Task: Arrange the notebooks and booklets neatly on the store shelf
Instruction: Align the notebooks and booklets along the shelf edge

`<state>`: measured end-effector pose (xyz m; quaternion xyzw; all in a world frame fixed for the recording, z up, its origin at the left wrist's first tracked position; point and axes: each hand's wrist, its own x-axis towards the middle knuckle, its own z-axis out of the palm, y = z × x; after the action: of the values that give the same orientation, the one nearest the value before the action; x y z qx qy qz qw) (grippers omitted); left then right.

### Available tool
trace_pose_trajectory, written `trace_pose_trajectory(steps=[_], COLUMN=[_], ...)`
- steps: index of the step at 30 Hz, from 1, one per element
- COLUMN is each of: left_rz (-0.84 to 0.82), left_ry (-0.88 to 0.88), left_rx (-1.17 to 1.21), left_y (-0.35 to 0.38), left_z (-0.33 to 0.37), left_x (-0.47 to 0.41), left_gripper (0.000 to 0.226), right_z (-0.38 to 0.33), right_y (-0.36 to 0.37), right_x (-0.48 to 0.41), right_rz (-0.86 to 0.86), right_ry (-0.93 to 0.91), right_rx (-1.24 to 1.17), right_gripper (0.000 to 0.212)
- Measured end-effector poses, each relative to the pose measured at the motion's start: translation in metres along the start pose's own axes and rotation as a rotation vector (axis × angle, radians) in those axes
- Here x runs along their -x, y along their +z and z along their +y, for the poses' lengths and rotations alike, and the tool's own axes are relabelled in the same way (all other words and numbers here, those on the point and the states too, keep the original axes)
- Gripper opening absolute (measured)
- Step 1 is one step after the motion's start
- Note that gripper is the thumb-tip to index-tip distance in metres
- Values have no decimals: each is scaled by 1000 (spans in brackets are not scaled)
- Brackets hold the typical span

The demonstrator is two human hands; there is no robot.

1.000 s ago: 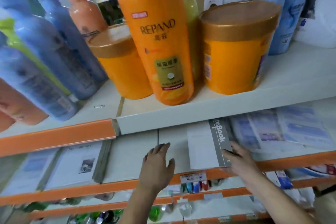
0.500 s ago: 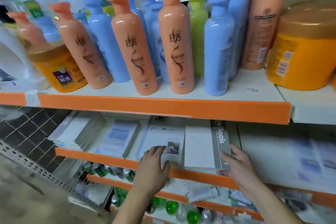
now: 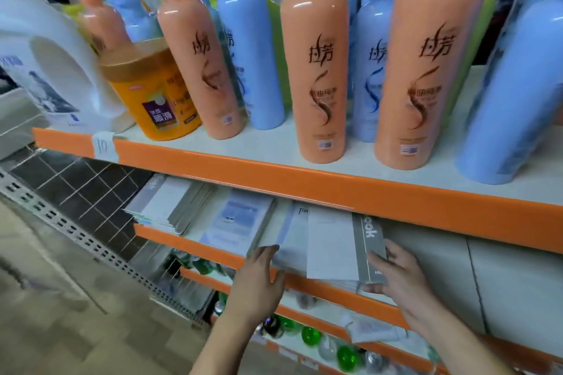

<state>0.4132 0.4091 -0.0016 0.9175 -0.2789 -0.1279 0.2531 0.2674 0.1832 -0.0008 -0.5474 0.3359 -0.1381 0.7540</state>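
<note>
Notebook [image 3: 330, 250], white-covered with a grey spine band, now lies over the right part of the booklet [image 3: 292, 234] that it lay beside half a second ago. Its near edge juts past the orange front edge of the middle shelf [image 3: 213, 248]. The right hand [image 3: 399, 275] keeps its hold at the notebook's near right corner, fingers [image 3: 380, 260] flat on the grey band and thumb curled under the edge, pinching it. The left hand [image 3: 259, 278] has slid off the booklet's cover to its near left corner, fingers straight, tips touching the paper. Farther left on the same shelf lie a blue-printed booklet [image 3: 237, 221] and, at the left end, a stack of notebooks [image 3: 170, 207]. On the shelf above stand peach bottles [image 3: 316, 70], blue bottles [image 3: 246, 55] and an orange tub [image 3: 149, 91].
</note>
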Motion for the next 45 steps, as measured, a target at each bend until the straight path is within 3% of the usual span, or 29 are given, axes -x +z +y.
trace_pose_trajectory(steps=[4, 10, 18, 25, 36, 42, 45], left_rz=[27, 52, 96, 154, 118, 51, 27], left_ry=[-46, 19, 109, 27, -83, -108, -125], left_rx=[40, 34, 35, 268, 588, 677, 701], left_y=[-15, -58, -174, -231, -230, -218, -216], left_z=[-26, -84, -202, -283, -319, -325, -329], left_x=[-10, -51, -110, -120, -139, -141, -144], left_gripper=[53, 53, 47, 65, 71, 70, 68], right_z=[-2, 5, 27, 24, 21, 40, 45], right_y=[36, 106, 290, 396, 459, 459, 461], right_x=[-16, -34, -55, -58, -77, -94, -99], right_rz=[-31, -18, 18, 35, 106, 120, 106], right_ry=[13, -1, 8, 13, 1, 20, 22], right_rx=[18, 20, -14, -57, 23, 234, 350], right_gripper=[22, 25, 32, 21, 25, 11, 31])
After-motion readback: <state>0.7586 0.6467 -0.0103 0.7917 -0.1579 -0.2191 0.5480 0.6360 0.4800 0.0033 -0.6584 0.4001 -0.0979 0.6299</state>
